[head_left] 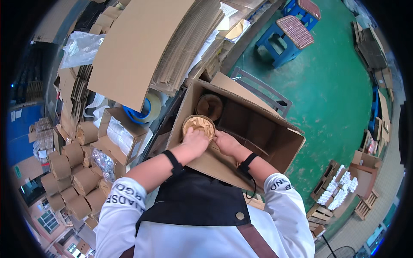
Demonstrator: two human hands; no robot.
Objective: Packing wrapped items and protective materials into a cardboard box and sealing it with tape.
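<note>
An open cardboard box stands in front of me. At its left end is a round cardboard tube with crumpled brown paper in its open top. My left hand grips the tube's near rim, its fingers bent over onto the paper. At the right side of the same rim, my right hand is closed, fingertips against the tube and partly hidden. Deeper in the box, just beyond, sits a second round tube. Shadow covers the box's right part.
A tall stack of flat cardboard sheets rises at the far left. Tape rolls and a small box of white material lie left of the box. Several brown cylinders are piled farther left. Blue stools stand on the green floor.
</note>
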